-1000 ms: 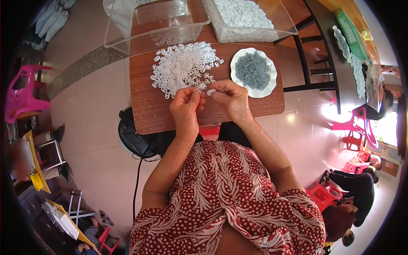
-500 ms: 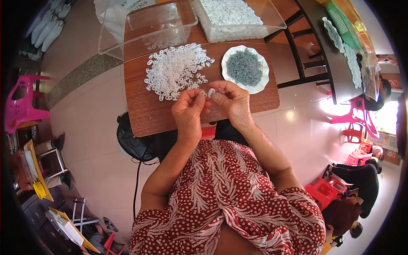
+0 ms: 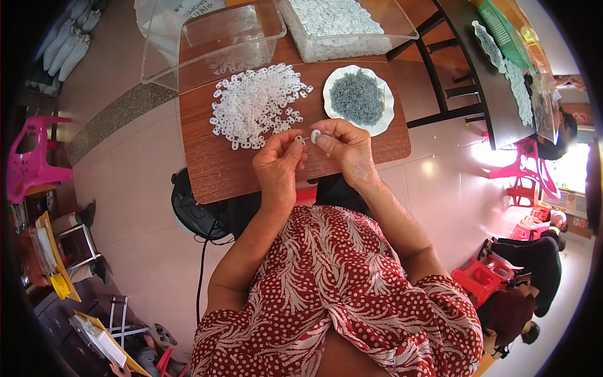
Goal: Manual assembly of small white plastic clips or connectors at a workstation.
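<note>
White plastic piece (image 3: 315, 135), small and ring-shaped, sits pinched in the fingertips of my right hand (image 3: 344, 147), above the near edge of the wooden table (image 3: 213, 169). My left hand (image 3: 278, 164) is closed just beside it, fingertips nipping a tiny item (image 3: 299, 139) too small for me to identify; the two hands are close together, fingertips almost meeting. Beyond the left hand, a loose heap of white rings (image 3: 257, 103) is spread on the tabletop. Beyond the right hand, touching neither hand, stands a white scalloped plate (image 3: 383, 119) filled with small grey parts (image 3: 357, 96). At the far edge of the table are two clear plastic bins: the left bin (image 3: 188, 38) is nearly bare, the right bin (image 3: 402, 34) holds many white pieces. A pink plastic chair (image 3: 31, 157) stands well apart on the floor to the left.
</note>
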Demonstrator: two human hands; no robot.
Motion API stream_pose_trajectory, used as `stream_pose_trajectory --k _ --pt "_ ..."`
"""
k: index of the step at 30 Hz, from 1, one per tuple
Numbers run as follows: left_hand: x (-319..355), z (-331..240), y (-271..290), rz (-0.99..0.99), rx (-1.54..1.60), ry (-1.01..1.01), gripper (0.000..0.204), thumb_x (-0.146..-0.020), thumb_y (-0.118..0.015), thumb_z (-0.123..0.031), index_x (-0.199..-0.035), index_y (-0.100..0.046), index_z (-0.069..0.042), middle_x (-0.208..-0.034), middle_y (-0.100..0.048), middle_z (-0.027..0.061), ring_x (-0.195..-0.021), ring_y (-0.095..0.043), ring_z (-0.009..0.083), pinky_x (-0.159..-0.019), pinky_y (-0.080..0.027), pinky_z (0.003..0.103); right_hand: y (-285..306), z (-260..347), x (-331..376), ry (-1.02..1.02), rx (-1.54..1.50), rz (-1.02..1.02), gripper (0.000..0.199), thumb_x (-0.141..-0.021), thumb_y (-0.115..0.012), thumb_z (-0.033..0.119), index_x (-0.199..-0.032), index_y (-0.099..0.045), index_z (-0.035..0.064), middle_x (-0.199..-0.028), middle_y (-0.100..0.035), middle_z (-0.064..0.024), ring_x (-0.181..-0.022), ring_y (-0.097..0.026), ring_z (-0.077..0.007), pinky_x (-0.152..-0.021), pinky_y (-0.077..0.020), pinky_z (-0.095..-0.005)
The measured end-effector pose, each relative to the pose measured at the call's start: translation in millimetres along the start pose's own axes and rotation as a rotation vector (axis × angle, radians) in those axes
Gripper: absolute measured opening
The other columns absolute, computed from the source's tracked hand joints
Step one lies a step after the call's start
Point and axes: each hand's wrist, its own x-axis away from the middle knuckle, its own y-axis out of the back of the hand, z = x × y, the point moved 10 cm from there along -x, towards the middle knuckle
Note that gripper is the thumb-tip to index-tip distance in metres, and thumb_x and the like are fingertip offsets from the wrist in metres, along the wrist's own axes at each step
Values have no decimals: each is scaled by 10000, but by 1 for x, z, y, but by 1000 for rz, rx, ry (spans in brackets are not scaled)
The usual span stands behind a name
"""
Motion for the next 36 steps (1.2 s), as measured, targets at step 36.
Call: stream_pose_trajectory --k 36 --pt "2 3 5 -25 -223 -98 83 -821 -592 22 -903 -603 17 -747 -578 -9 -616 -474 24 -528 -390 168 -8 13 4 245 469 -7 225 -785 -577 -63 -976 -664 17 -855 -595 -54 -814 -551 -141 -745 -425 -234"
